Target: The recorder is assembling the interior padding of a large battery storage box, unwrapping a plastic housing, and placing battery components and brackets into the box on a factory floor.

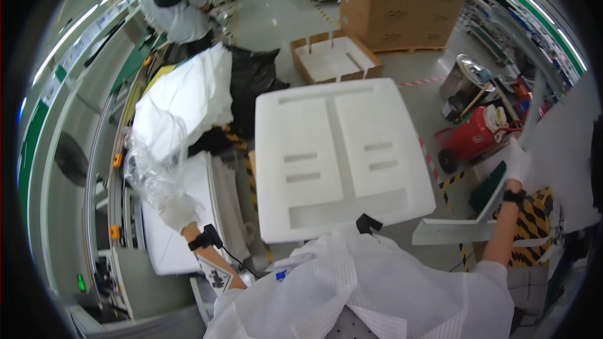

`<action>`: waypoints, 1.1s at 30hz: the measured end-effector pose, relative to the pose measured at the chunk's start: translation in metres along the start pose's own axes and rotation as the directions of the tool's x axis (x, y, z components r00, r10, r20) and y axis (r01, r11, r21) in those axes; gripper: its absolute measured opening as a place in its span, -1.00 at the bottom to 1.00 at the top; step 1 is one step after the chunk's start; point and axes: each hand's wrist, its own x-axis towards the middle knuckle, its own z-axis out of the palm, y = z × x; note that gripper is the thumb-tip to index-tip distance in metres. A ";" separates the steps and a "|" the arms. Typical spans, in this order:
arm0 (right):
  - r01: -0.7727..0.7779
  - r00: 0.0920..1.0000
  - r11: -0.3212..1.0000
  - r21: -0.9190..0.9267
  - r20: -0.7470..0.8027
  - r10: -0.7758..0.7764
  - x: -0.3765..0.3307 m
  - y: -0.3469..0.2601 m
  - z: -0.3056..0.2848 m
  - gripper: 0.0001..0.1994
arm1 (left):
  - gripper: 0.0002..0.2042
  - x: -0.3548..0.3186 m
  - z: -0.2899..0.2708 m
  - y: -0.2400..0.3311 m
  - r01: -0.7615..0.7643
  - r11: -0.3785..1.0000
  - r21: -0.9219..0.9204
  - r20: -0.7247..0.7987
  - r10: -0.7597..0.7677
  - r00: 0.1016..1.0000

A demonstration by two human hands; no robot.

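My left hand (178, 209), in a white glove, is closed on crumpled clear plastic film (154, 166) at the left. Beyond the film lies a bundle of white foam sheeting (188, 97), and white sheets (179, 251) sit under my forearm. Out to the right, my gloved right hand (517, 162) grips the edge of a pale angled frame (455, 231); its fingertips are partly hidden. Between my hands, in front of my body, is a large white foam packing block (370, 182) with slots and recesses. Neither hand touches it.
Past the foam block stand an open carton (370, 69) and stacked cardboard boxes (402, 9). At the right are a red wheeled extinguisher (474, 135) and a metal bin (463, 81). A black bag (248, 81) lies left of the block. Another person (173, 9) stands far left.
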 end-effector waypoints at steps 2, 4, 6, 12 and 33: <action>-0.015 0.981 0.960 0.278 0.187 -0.039 -0.023 -0.024 0.070 -0.54 | -0.58 -0.030 0.036 -0.022 0.135 0.991 -0.004 -0.108 -0.134 0.985; -0.025 0.957 0.968 0.251 0.286 -0.050 -0.025 -0.012 0.130 -0.67 | -0.48 -0.054 0.022 0.026 0.032 0.971 0.237 0.091 -0.055 0.994; 0.084 0.924 0.990 0.112 0.363 -0.119 -0.064 -0.036 0.178 -0.46 | -0.39 -0.085 -0.012 0.069 -0.188 0.904 0.385 0.323 0.059 0.945; 0.363 0.738 0.919 0.154 0.554 -0.384 -0.176 -0.071 0.349 -0.18 | -0.33 -0.156 0.030 0.074 0.566 0.365 -0.740 0.429 -0.392 0.814; 0.634 0.424 0.718 0.287 0.647 -0.633 -0.297 -0.173 0.302 -0.12 | -0.27 -0.104 -0.117 0.064 0.211 -0.125 -0.970 0.243 -0.392 0.887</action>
